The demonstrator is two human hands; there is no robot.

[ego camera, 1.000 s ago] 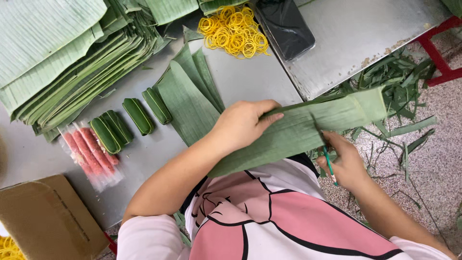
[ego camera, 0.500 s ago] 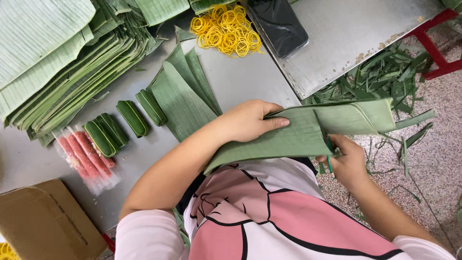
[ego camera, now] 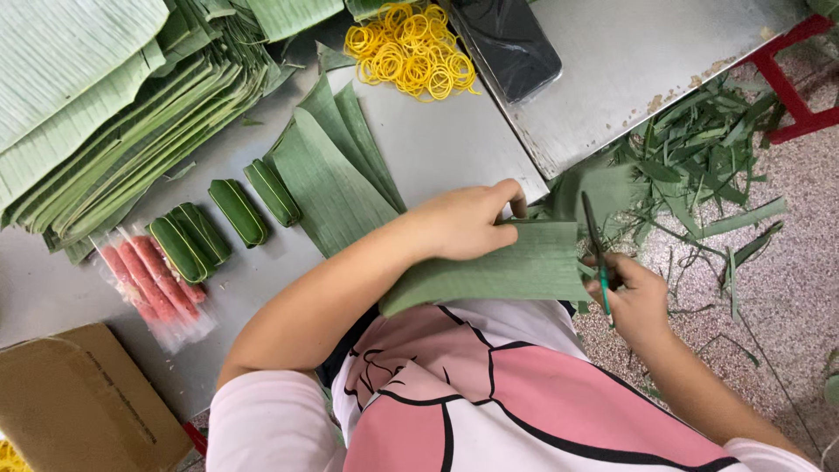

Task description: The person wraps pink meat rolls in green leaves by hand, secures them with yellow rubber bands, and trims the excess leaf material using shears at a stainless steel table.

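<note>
1. Where the grey table (ego camera: 454, 149) ends at mid-frame, the left hand (ego camera: 463, 223) pinches a folded banana leaf strip (ego camera: 498, 271), thumb on top and fingers curled over its upper edge.
2. The strip is flat, dull green, finely ribbed along its length, with a straight cut right end; it lies across the person's lap, just off the table.
3. The right hand (ego camera: 634, 293), right of centre, is closed around green-handled scissors (ego camera: 596, 249), whose blades stand at the strip's right end.
4. Leaf trimmings (ego camera: 699, 166) litter the floor at right.
5. Cut leaf pieces (ego camera: 336, 166) and small wrapped leaf parcels (ego camera: 223, 223) lie on the table, left of centre.
</note>
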